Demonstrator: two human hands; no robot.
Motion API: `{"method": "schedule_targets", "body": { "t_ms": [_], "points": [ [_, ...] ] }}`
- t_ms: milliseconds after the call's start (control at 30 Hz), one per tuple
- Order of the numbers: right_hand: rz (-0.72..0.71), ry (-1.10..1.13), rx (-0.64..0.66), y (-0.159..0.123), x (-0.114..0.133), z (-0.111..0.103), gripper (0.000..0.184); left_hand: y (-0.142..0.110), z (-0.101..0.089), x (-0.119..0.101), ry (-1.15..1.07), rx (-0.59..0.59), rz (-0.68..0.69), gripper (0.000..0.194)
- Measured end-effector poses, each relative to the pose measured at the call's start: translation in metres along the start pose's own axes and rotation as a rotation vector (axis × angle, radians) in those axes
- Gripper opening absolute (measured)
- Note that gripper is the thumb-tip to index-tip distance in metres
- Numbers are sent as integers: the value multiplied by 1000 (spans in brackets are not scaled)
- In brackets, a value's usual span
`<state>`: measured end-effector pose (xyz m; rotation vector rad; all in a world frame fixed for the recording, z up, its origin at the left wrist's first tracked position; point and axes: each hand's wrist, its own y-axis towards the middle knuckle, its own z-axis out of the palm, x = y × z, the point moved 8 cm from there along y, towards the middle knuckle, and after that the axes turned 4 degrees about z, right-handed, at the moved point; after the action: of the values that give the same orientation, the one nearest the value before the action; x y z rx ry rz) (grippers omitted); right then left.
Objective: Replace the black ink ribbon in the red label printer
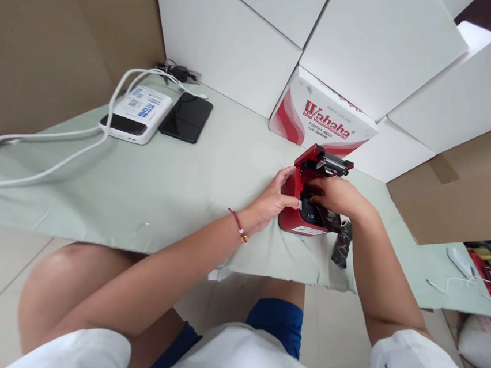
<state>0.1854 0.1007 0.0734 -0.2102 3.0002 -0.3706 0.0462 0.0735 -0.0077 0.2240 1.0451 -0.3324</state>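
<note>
On the table's front right part stands a small red machine [288, 220] that looks like a label printer, its lid [311, 154] tipped up and its black inside showing. My left hand [269, 205] grips the machine's left side, with the thumb over the front edge. My right hand [337, 196] reaches into the compartment from the right, fingers bent and closed; their tips are partly hidden, and what they hold I cannot make out. A dark glossy strip [331, 220] sticks out at the machine's front right. Beside it lies a dark patterned roll [342, 248] with a pale core.
A Wahaha water carton [321, 119] stands just behind the machine, before stacked white boxes [233, 38]. At the left are a white power bank [142, 110], a looped cable [112, 102], a black phone [187, 118] and keys [176, 72]. Brown cardboard [458, 181] borders the right.
</note>
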Motion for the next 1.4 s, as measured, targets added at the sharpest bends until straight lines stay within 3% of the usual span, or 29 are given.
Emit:
{"method": "schedule_targets", "body": {
  "t_ms": [100, 200, 300, 400, 500, 633, 700, 833, 1000, 1100, 1233, 1333, 1400],
  "points": [
    [2, -62, 46, 11, 9, 9, 36, 2, -1, 2, 14, -3, 15, 100],
    [-19, 24, -60, -14, 2, -5, 32, 3, -3, 3, 32, -14, 24, 95],
    [-17, 271, -228, -65, -32, -37, 30, 1, -2, 3, 33, -12, 9, 92],
    [182, 428, -297, -104, -85, -45, 47, -1, -3, 2, 39, -24, -16, 89],
    [316, 490, -175, -108, -113, -9, 44, -1, -4, 1, 40, -28, -21, 88],
    [217, 558, -18, -88, -105, 62, 33, -1, -6, -1, 70, -26, 0, 87],
    [247, 551, -121, -87, -113, 81, 38, -1, -6, -2, 83, -19, 10, 85],
    [434, 486, -398, -108, -152, 98, 49, -2, -7, -1, 82, -16, 5, 83],
    [434, 487, -410, -114, -165, 109, 39, -1, -8, 0, 111, -24, 16, 81],
    [423, 531, -357, -121, -165, 90, 39, -1, -8, 0, 110, -19, 24, 79],
    [421, 629, -268, -146, -159, 26, 59, -2, -8, 0, 96, -19, 11, 79],
    [225, 743, -319, -146, -123, -29, 57, -3, -8, 0, 100, -35, 5, 79],
    [70, 778, -212, -128, -87, -42, 55, -3, -8, 0, 109, -34, 12, 79]
  ]
}}
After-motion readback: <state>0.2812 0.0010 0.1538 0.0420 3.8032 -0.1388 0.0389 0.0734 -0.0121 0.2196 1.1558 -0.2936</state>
